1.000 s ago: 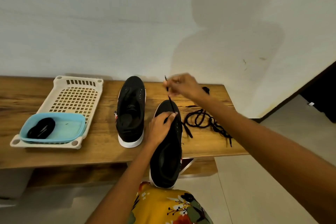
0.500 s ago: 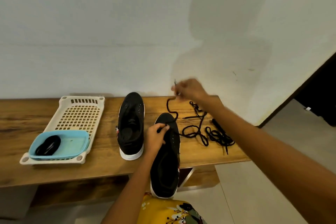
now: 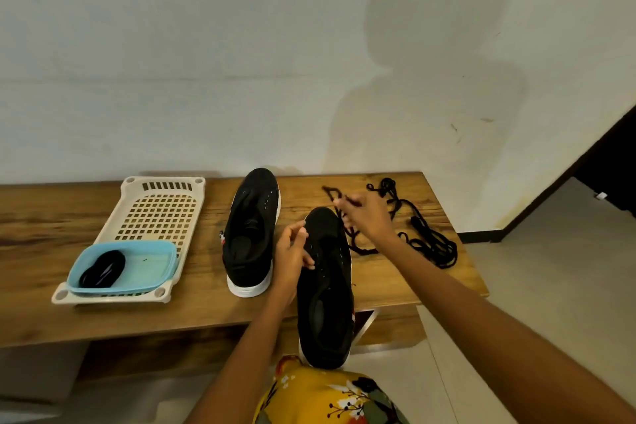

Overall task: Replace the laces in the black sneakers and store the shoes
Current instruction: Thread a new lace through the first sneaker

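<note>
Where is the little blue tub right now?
In the head view, the light blue plastic tub sits at the left of the wooden bench, on the near end of the cream slotted plastic tray, left of the black sneaker.

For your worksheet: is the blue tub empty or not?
Not empty. The blue tub holds a coiled black bundle; what it is, cannot tell.

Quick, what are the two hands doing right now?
Left hand: resting on the near black sneaker, fingers loosely bent; no clear grip on anything.
Right hand: pinching the black lace just past the sneaker's toe.
</note>
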